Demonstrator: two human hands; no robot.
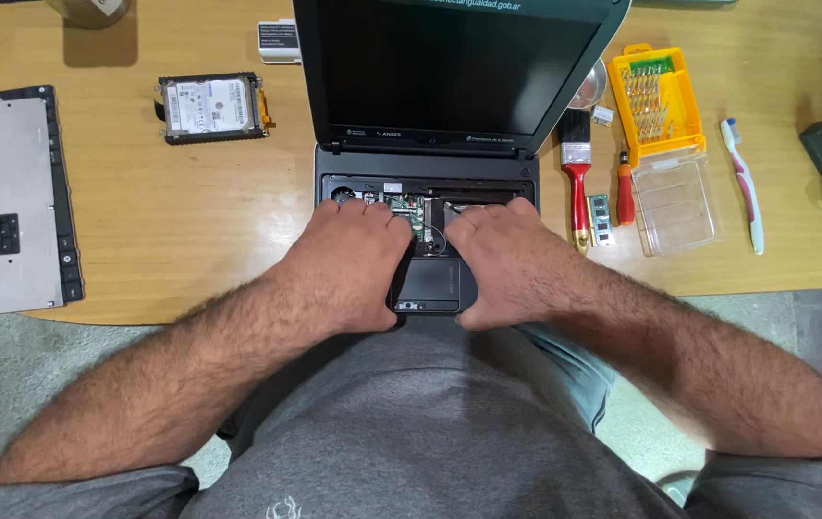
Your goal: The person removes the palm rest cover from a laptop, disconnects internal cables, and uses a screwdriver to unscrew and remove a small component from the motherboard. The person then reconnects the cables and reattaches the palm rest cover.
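A small black laptop (449, 67) stands open on the wooden table at the front edge, its screen dark. Its keyboard is off, so the green circuit board (409, 207) and wires inside the base show. My left hand (353, 264) lies flat on the left half of the base, fingers curled over the exposed opening. My right hand (507, 259) presses on the right half the same way. Between the two hands the black touchpad (428, 281) is visible. Both hands grip the laptop's palm rest; what lies under the palms is hidden.
The removed keyboard (22, 197) lies face down at the far left. A hard drive (211, 108) sits left of the laptop. To the right are a red-handled brush (577, 183), a small memory module (600, 219), a screwdriver (625, 187), a yellow bit set (656, 96) and a toothbrush (743, 183).
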